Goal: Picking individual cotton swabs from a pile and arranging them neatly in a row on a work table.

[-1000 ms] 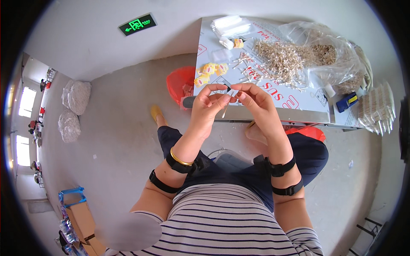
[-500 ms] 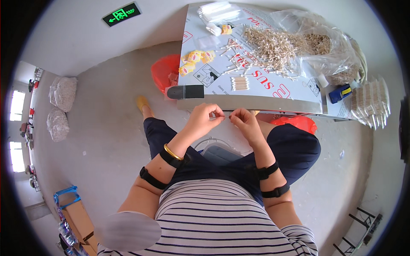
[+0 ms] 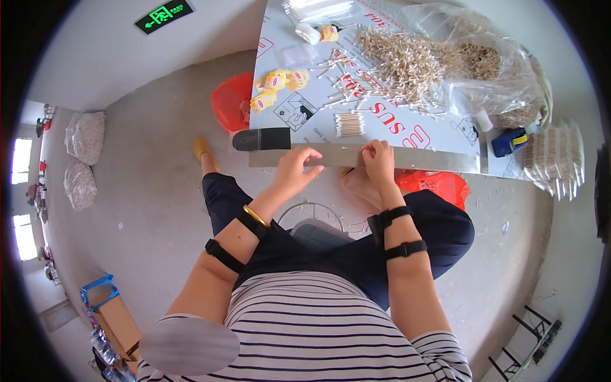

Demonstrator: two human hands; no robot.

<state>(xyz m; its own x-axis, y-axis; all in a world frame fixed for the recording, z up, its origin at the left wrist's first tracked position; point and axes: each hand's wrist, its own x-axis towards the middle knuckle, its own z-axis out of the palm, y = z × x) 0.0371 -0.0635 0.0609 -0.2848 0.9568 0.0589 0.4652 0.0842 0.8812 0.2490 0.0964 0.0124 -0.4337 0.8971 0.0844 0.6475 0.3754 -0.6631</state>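
On the silvery, red-printed surface (image 3: 449,141), a heap of white-tipped wooden swabs (image 3: 407,63) sprawls far right. Nearer, the left hand (image 3: 295,172) spreads, seemingly empty; the right hand (image 3: 380,164) bunches, on what I cannot tell. Just beyond, a neat swab row (image 3: 349,125) could scatter if knuckles brush it.

We parted our hands: a second earlier their fingertips nearly met, and now a wide gap lay between them. Our left hand (image 3: 296,169) had opened, its thumb spread away from the fingers. Our right hand (image 3: 380,158) had moved right, over the near edge of the table (image 3: 439,159). The row of swabs (image 3: 349,125), out of sight a second earlier, had come into view beyond our hands.
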